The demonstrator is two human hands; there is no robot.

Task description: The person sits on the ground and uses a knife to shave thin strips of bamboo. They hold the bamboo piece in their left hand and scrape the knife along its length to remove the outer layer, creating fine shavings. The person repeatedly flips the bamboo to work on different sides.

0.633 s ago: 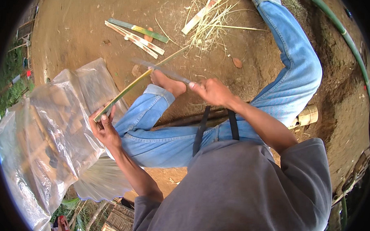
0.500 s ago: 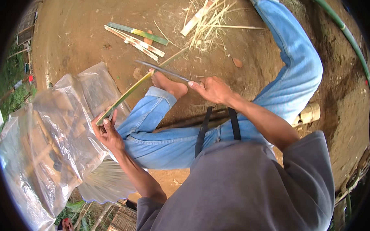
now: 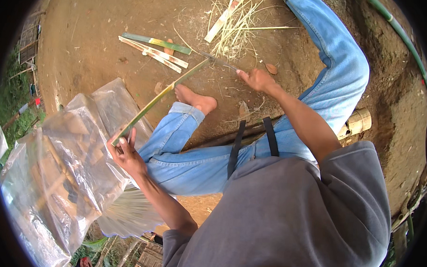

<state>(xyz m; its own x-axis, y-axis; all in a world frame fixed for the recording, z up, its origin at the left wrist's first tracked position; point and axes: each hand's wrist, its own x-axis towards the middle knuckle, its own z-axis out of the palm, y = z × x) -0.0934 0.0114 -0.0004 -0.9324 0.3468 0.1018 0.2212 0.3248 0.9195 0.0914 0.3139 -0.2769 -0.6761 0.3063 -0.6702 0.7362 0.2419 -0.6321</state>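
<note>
My left hand [image 3: 126, 155] is closed around the near end of a long green bamboo strip [image 3: 147, 108]. The strip slants away to the upper right, passing by my bare foot [image 3: 196, 99]. My right hand [image 3: 259, 80] grips a knife, its handle hidden in my fingers. The thin dark knife blade [image 3: 221, 62] points left and reaches the strip's far end. Beyond the blade lies a heap of pale bamboo shavings [image 3: 235, 39].
Several split bamboo pieces [image 3: 155, 51] lie on the dirt ground left of the shavings, near a wider pale slat [image 3: 226, 18]. Clear plastic sheeting [image 3: 81, 147] spreads at the left. A bamboo log [image 3: 357, 123] sits beside my right leg, and a green pole [image 3: 405, 36] curves at the far right.
My right hand has moved away and to the right, carrying the knife from the strip's middle to its far end. My left hand holds the strip in nearly the same place.
</note>
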